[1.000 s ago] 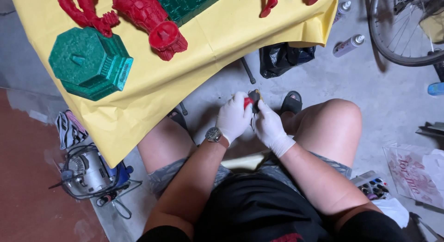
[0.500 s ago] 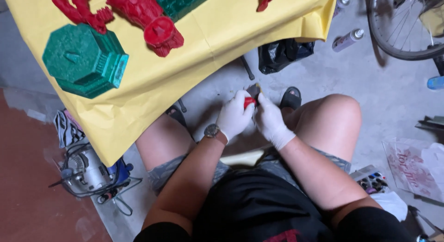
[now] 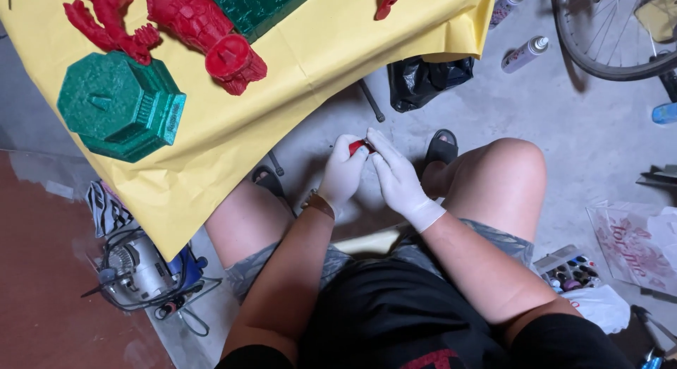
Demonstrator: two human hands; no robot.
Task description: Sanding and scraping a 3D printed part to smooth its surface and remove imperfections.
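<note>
Yellow paper [image 3: 296, 65] covers the counter, and against the earlier pictures the view has slid a little: the green octagon [image 3: 120, 104] and the red figure [image 3: 204, 30] sit slightly further left and lower, while both hands stay together between the knees. The left hand [image 3: 343, 175], gloved in white, has its grip clamped on a small red piece [image 3: 357, 146]; the right hand [image 3: 397, 178], also gloved, has its fingers pinched against the same piece from the other side. Only a short red end shows between the fingertips, so its shape cannot be told. It is held above the concrete floor [image 3: 564, 115], just off the paper's edge, near a black sandal [image 3: 441, 147].
</note>
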